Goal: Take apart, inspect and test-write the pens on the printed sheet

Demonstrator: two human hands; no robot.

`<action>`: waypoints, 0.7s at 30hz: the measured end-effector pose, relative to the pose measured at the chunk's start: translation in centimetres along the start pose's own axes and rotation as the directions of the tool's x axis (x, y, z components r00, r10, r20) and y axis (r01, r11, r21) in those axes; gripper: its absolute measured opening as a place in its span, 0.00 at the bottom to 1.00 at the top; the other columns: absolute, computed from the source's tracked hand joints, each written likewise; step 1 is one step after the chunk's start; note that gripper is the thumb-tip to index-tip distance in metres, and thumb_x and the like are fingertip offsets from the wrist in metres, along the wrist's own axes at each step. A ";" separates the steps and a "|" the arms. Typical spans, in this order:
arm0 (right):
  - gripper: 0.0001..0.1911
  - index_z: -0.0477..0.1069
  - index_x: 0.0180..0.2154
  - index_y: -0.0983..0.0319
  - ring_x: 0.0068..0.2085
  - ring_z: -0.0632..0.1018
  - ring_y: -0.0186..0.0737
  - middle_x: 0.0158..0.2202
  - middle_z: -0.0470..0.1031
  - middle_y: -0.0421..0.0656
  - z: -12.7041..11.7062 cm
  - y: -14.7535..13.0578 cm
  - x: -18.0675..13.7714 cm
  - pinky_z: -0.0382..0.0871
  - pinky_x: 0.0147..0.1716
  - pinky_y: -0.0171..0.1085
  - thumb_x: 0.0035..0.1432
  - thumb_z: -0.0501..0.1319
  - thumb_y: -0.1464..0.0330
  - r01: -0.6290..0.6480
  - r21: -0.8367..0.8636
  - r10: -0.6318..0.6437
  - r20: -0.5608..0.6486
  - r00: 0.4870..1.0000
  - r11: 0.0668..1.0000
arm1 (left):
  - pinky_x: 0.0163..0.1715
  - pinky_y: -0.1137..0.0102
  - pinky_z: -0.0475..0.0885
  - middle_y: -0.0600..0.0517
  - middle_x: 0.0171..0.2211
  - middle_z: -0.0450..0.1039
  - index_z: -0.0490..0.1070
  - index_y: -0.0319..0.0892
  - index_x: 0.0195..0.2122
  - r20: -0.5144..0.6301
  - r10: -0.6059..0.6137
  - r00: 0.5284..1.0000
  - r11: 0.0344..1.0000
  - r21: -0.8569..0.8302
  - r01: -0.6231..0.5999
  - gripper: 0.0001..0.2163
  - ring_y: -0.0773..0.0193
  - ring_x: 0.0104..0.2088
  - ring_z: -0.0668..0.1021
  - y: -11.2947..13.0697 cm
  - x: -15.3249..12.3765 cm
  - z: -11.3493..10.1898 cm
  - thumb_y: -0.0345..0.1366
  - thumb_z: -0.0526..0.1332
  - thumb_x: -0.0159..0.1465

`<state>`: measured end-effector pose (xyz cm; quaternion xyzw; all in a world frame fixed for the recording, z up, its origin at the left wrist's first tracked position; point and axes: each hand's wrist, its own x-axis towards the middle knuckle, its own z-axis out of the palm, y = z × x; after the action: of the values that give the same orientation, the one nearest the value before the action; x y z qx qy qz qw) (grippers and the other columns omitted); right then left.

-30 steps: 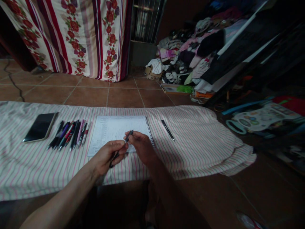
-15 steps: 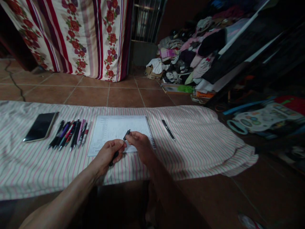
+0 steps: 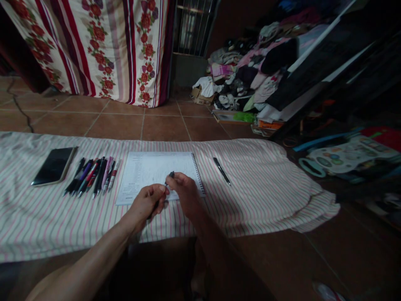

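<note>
Both my hands meet over the lower part of an open spiral notebook (image 3: pixel 156 165). Between thumb and fingers, my right hand (image 3: pixel 184 186) pinches the dark upper part of a pen (image 3: pixel 171 174). My left hand (image 3: pixel 148 201) is closed on the pen's lower part, most of it hidden by the fingers. A thin piece shows in the small gap between the hands; whether the two parts are joined I cannot tell. To the notebook's right lies a black pen (image 3: pixel 222 171) with a silvery tip.
Several pens (image 3: pixel 90 177) lie side by side left of the notebook, with a dark-screened tablet or phone (image 3: pixel 54 166) beyond them. A striped cloth (image 3: pixel 257 188) covers the low surface. Behind are a floral curtain (image 3: pixel 117 50), piled clothes (image 3: pixel 247 75) and a toy panel (image 3: pixel 341 154).
My right hand's end of the pen has shifted slightly to the right, and less of it sticks out. The dark end below my left palm is now mostly hidden.
</note>
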<state>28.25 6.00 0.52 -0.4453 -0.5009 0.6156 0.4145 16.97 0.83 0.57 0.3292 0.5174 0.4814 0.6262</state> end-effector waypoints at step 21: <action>0.12 0.70 0.28 0.64 0.25 0.67 0.30 0.22 0.70 0.37 -0.4 0.1 0.4 0.59 0.27 0.32 0.43 0.64 0.62 -0.026 -0.025 0.025 -0.034 0.999 0.999 | 0.12 0.77 0.47 0.60 0.10 0.57 0.66 0.38 0.26 -0.019 0.016 1.000 0.994 0.110 -0.014 0.16 0.76 0.11 0.56 -0.3 0.2 0.0 0.48 0.59 0.54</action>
<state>28.58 6.45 0.31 -0.4671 -0.4959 0.6069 0.4094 17.10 0.93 0.23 0.3620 0.5468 0.4602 0.5985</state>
